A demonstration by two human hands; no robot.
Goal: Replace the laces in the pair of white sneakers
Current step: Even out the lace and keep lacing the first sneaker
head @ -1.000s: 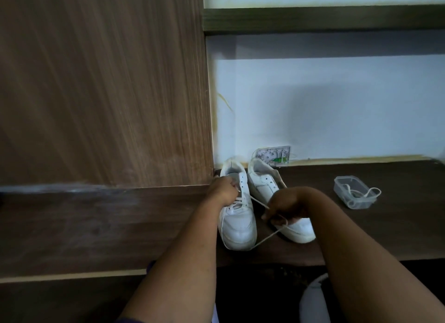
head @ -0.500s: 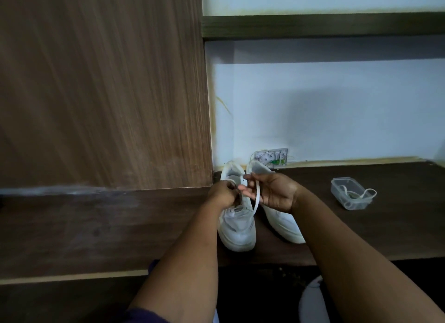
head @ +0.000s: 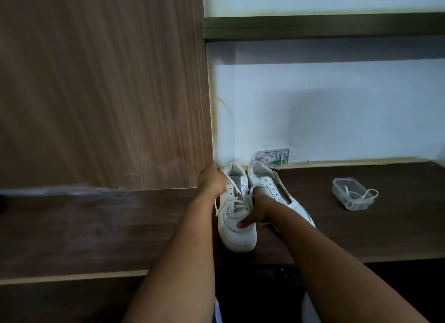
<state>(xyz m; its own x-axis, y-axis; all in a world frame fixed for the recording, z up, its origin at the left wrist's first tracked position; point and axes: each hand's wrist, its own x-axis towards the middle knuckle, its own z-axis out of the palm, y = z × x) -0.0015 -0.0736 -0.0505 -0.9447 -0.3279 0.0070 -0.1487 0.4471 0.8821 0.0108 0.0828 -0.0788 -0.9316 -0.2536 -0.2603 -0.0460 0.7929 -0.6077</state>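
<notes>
The left sneaker (head: 237,216) is standing on the counter (head: 361,226), half laced, beside its unlaced partner (head: 272,185). The left hand (head: 212,181) is pinching the lace (head: 232,189) in a closed grip near the collar, while the right hand (head: 256,210) is bracing the sneaker's side, thumb on the toe. Lacing seems midway; next, the free end likely needs feeding through the next eyelet.

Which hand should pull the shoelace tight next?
Probably the left hand: it already grips the lace up near the top eyelets of the left sneaker. The right hand steadies that sneaker from its side.
</notes>
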